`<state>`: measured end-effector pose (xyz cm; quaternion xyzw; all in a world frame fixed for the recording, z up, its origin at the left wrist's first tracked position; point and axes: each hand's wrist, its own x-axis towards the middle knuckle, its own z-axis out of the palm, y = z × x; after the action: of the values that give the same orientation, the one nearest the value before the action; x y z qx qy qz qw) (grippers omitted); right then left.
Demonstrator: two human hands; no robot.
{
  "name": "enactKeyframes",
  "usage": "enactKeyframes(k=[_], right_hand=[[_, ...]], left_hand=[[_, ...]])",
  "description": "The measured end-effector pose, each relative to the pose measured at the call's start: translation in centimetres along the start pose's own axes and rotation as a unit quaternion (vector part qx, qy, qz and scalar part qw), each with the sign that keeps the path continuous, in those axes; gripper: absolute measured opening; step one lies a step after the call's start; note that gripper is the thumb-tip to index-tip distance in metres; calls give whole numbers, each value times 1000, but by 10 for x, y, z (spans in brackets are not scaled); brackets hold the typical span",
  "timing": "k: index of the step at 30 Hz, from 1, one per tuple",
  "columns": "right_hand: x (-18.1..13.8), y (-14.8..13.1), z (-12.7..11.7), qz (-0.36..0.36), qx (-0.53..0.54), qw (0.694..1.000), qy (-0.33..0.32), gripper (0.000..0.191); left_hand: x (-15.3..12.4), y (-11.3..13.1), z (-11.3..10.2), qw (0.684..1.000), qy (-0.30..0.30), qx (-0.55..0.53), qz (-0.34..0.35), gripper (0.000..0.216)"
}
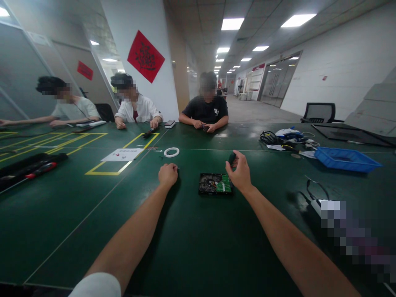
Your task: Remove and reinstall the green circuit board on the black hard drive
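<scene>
A hard drive lies on the green table, its circuit board side up. My right hand hovers at the drive's right edge, fingers closed round a small dark tool whose kind I cannot make out. My left hand rests on the table left of the drive, curled into a fist; whether it holds anything is hidden.
A white tape ring and a paper sheet inside yellow floor-tape lines lie beyond my hands. A blue tray and cables sit at right. Red-handled tools lie at left. Three people sit across the table.
</scene>
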<state>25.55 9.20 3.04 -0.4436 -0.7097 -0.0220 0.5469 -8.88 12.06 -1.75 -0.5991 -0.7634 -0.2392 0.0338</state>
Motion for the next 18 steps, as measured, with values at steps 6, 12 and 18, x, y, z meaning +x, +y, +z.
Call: enactKeyframes(k=[6, 12, 18], right_hand=[[4, -4, -3, -4, -3, 1000, 26, 58], [10, 18, -20, 47, -83, 992, 84, 56], [-8, 67, -31, 225, -101, 968, 52, 44]], left_hand=[[4, 6, 6, 1000, -21, -2, 17, 25], [6, 4, 7, 1000, -21, -5, 13, 23], [4, 5, 7, 1000, -12, -7, -3, 23]])
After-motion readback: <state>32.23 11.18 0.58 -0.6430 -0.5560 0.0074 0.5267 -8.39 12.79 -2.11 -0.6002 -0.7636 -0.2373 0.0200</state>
